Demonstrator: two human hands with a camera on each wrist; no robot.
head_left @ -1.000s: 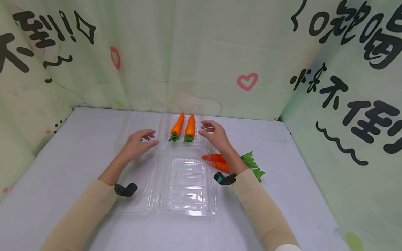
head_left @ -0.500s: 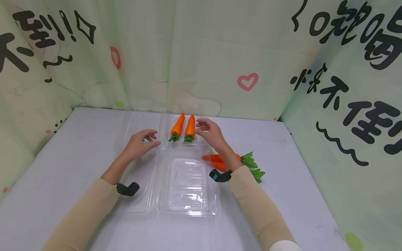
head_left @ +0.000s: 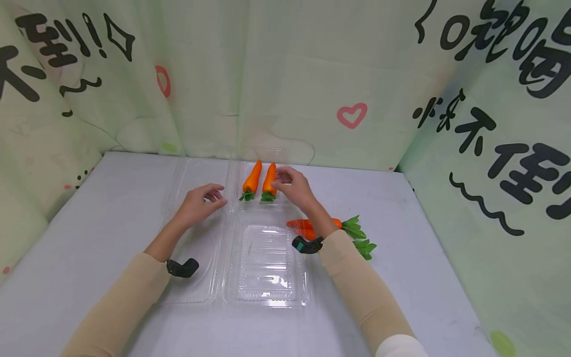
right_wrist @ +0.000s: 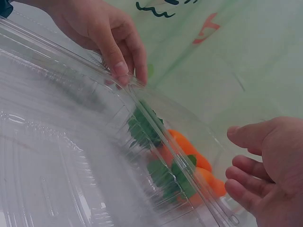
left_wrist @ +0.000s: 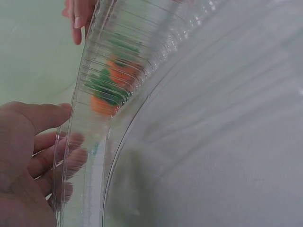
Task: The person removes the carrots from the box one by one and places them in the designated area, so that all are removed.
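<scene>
Two orange carrots with green tops, the left one (head_left: pixel 252 177) and the right one (head_left: pixel 269 179), lie side by side in the far clear plastic container (head_left: pixel 285 204). My right hand (head_left: pixel 293 187) is at the right carrot, its fingertips close to it with a loose bend; the right wrist view cannot settle contact. My left hand (head_left: pixel 200 204) hovers over the clear plastic on the left, thumb and fingers apart. In the left wrist view, the left hand (left_wrist: pixel 28 161) overlaps a clear rim, with some fingers seen through plastic. Nothing is gripped there.
A nearer clear container (head_left: pixel 267 260) holds nothing, and a clear flap (head_left: pixel 196 287) spreads to its left. Two more carrots (head_left: pixel 308 224) lie on the white table under my right forearm, partly hidden. A printed curtain (head_left: pixel 285 74) hangs behind the table.
My right hand has moved left, from beside the far container to the right carrot. The left hand has barely shifted. The carrots and containers stay put.
</scene>
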